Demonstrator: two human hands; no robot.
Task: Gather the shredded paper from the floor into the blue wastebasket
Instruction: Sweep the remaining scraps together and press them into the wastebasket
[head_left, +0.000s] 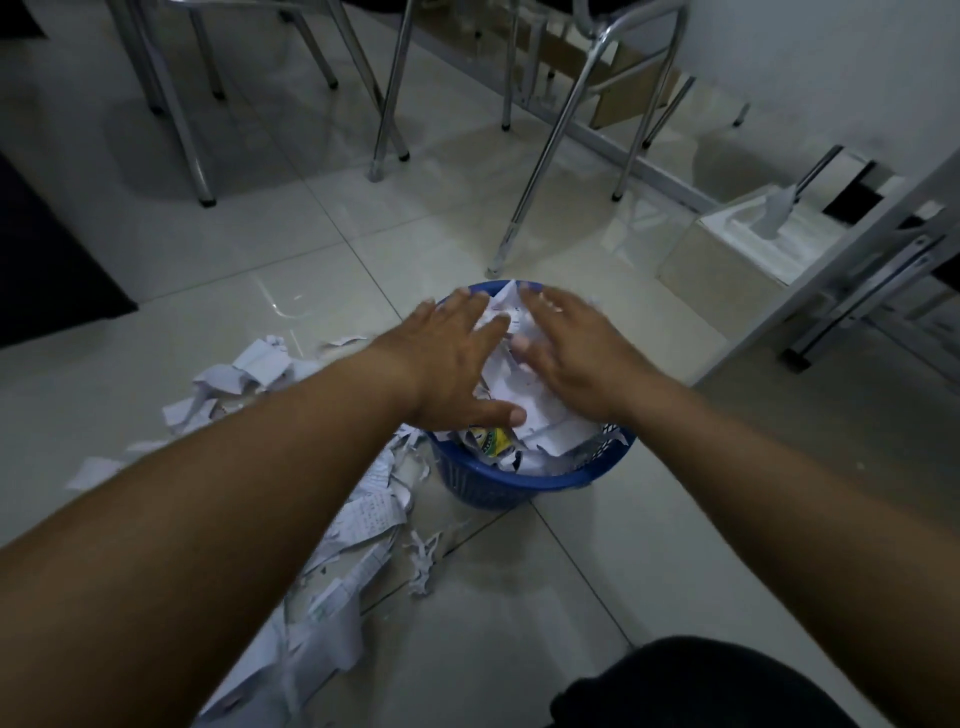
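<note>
The blue wastebasket (519, 480) stands on the tiled floor in the middle of the head view, heaped with white torn paper (540, 415) above its rim. My left hand (452, 358) and my right hand (576, 353) lie flat on top of that heap, fingers spread, palms down. A yellow-green printed scrap (491, 439) shows at the basket's near edge. More shredded paper (332, 566) lies scattered on the floor left of the basket, partly hidden under my left forearm.
Metal chair legs (540, 171) stand close behind the basket. A white foam box (748, 239) and a metal frame (857, 291) sit to the right. A dark mat (47, 260) lies at the left edge. My dark-clothed knee (701, 686) is at bottom right.
</note>
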